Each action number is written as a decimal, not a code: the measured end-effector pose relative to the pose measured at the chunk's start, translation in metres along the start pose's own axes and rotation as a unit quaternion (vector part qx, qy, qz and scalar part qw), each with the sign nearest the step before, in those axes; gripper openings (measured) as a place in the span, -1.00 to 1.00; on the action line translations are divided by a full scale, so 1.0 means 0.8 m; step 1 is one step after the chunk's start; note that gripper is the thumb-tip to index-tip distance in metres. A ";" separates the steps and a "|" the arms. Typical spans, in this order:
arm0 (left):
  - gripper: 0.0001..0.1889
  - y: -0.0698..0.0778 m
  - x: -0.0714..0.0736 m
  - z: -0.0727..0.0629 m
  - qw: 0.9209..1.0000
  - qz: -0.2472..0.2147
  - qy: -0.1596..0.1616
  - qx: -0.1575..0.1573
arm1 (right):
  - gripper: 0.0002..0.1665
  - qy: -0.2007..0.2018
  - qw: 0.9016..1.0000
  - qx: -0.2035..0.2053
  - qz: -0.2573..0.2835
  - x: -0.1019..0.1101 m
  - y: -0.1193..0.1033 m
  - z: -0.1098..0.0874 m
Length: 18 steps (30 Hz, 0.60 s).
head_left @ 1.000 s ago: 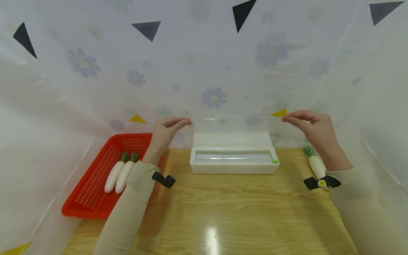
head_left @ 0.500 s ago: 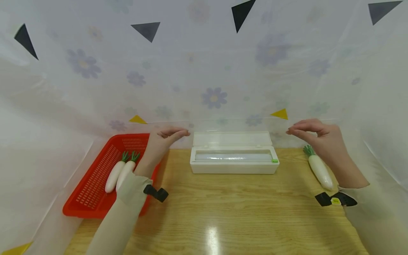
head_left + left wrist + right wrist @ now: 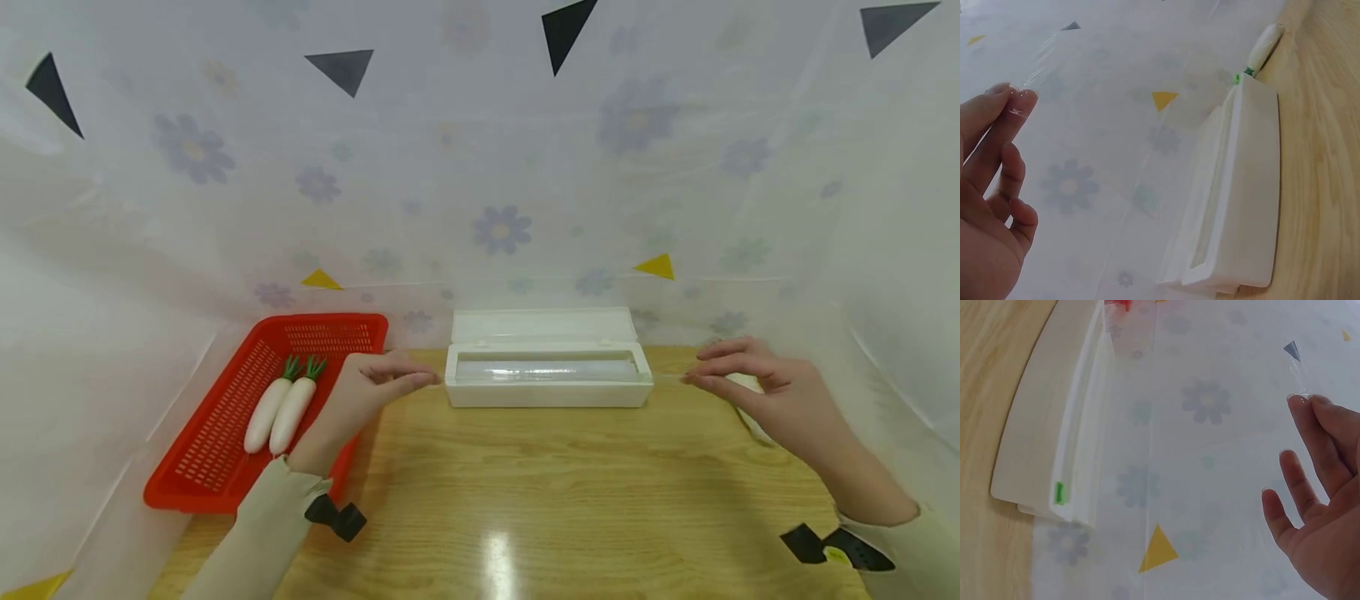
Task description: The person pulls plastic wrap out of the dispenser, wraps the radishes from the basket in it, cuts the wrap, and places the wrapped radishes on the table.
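Between finger and thumb my left hand (image 3: pixel 360 400) pinches one corner of clear cling film (image 3: pixel 1041 59), whose creases glint in the left wrist view. My right hand (image 3: pixel 783 408) pinches the opposite side, where the film also glints in the right wrist view. The sheet hangs across the front of a white cling film box (image 3: pixel 547 395) and is nearly invisible in the head view. The box's lid (image 3: pixel 543 325) stands up, and a film roll (image 3: pixel 547 370) lies inside. Behind my right hand lies a white radish (image 3: pixel 756 423), mostly hidden.
A red plastic basket (image 3: pixel 161 492) at the left holds two white radishes (image 3: pixel 279 417) with green tops. A patterned plastic curtain (image 3: pixel 480 167) rises behind the wooden table (image 3: pixel 555 492). The box carries a green slider (image 3: pixel 1060 492) at its right end.
Both hands have come down and towards the person, from above the box to the level of its front. They have also moved slightly apart, and the right hand now covers much of the radish.
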State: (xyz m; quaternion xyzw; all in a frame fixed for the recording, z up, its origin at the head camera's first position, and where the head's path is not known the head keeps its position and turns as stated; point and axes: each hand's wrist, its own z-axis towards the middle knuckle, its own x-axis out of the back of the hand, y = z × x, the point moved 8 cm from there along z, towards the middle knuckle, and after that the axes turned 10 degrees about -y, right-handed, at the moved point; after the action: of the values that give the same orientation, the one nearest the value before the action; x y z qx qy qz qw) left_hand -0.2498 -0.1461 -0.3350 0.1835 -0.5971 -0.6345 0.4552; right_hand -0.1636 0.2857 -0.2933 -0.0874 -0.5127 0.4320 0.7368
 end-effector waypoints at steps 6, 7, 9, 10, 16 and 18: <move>-0.87 -0.003 -0.020 -0.023 0.998 0.034 -0.042 -0.042 | -0.50 -0.040 0.999 0.020 0.000 -0.015 -0.005 -0.027; -0.87 -0.005 -0.024 -0.026 0.997 0.034 -0.048 -0.044 | -0.50 -0.048 0.999 0.021 0.006 -0.017 -0.004 -0.031; -0.87 -0.010 -0.031 -0.034 0.997 0.031 -0.059 -0.036 | -0.48 -0.065 0.998 0.020 0.016 -0.024 -0.002 -0.041; -0.87 -0.014 -0.034 -0.037 0.997 0.030 -0.064 -0.031 | -0.47 -0.071 0.997 0.023 0.018 -0.027 -0.002 -0.045; -0.86 -0.029 -0.054 -0.059 0.994 0.025 -0.103 -0.022 | -0.41 -0.090 0.995 0.044 0.020 -0.049 0.001 -0.075; -0.87 -0.033 -0.060 -0.064 0.993 0.029 -0.112 -0.028 | -0.38 -0.094 0.994 0.050 0.019 -0.056 0.003 -0.083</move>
State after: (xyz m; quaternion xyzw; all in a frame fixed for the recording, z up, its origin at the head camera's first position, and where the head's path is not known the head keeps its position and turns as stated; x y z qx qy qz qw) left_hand -0.1943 -0.1417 -0.3856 0.0812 -0.6316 -0.6542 0.4081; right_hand -0.1138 0.2754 -0.3555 -0.0194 -0.5558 0.4767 0.6808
